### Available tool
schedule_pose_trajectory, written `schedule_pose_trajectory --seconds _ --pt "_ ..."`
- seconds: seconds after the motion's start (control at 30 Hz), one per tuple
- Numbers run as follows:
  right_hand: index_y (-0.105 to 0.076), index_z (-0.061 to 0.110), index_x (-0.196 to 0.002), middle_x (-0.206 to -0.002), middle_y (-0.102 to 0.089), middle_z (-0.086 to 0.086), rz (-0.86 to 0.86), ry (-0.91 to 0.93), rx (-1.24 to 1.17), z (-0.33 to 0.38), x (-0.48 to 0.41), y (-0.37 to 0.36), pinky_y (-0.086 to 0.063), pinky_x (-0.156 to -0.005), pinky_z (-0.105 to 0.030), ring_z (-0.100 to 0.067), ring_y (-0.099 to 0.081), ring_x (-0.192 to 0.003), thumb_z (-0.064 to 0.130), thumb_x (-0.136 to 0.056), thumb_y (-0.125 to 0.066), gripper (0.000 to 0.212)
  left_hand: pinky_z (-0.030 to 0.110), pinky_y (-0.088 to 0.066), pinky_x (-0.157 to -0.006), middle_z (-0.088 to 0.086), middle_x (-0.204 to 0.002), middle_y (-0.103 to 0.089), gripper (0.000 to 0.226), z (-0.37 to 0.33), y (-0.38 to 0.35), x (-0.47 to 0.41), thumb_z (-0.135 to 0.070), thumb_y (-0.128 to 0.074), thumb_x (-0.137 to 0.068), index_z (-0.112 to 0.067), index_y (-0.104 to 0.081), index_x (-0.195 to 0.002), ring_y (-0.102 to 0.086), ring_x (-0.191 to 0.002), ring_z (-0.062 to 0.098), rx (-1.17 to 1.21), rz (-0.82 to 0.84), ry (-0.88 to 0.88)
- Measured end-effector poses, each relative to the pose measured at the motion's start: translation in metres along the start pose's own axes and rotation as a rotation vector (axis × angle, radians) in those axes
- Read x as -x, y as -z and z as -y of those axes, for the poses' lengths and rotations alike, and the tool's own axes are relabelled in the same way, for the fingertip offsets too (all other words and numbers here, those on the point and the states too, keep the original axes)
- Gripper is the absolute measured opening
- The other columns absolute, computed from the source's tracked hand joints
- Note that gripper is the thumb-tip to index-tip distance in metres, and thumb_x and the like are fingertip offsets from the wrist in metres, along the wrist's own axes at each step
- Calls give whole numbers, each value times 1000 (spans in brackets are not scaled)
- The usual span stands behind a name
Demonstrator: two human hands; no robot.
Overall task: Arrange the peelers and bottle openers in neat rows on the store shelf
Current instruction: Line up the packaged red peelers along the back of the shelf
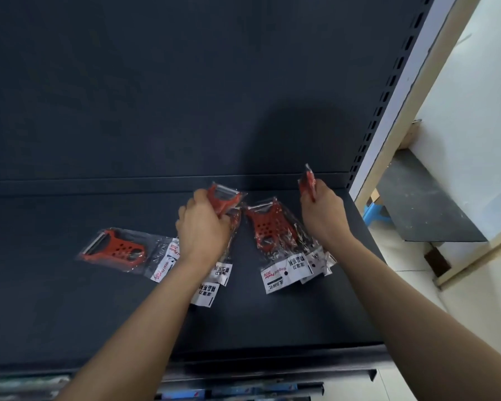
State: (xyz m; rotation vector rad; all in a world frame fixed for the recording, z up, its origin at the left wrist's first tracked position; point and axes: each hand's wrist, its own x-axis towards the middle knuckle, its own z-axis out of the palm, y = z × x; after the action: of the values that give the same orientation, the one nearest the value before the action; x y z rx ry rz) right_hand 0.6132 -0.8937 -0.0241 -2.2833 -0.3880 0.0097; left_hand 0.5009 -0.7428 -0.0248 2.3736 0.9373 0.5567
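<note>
- Peelers in clear bags with white labels lay on the dark shelf (70, 299), most of them toward its back right corner.
- One red peeler (113, 248) lay flat by itself, further left, apart from the rest.
- A small pile of peelers (268, 230) lay between the two hands, close to the back edge.
- The left hand (203, 227) had its fingers curled round a bagged peeler (226, 199), and more bags (209, 293) lay under its wrist.
- The right hand (324, 212) pinched a red packet (307, 180) and held it up on its edge, near the shelf's right edge.
- I could not tell if that packet held a peeler or an opener.
- A slotted post (388, 91) stood at the back right corner.
</note>
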Motion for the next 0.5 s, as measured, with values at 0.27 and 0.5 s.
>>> schedule_pose_trajectory --seconds 0.27,0.5 --pt "-49 18 -119 -94 -62 -6 16 -81 18 -5 7 13 -47 -72 -36 -26 -59 -82 38 -92 -48 34 27 -35 -58 1 -88 -57 27 -41 -9 3 -26 -67 -81 -15 -44 -87 -52 -74 16 241 167 -196" --pt "-50 15 -108 -104 -55 -15 18 -237 47 -22 14 29 -49 -82 -44 -35 -56 -93 30 -85 -44 28 28 -42 -72 1 -100 -50 25 -74 -47 8 -25 -65 -80 -14 -49 -96 -52 -85 16 207 352 -262"
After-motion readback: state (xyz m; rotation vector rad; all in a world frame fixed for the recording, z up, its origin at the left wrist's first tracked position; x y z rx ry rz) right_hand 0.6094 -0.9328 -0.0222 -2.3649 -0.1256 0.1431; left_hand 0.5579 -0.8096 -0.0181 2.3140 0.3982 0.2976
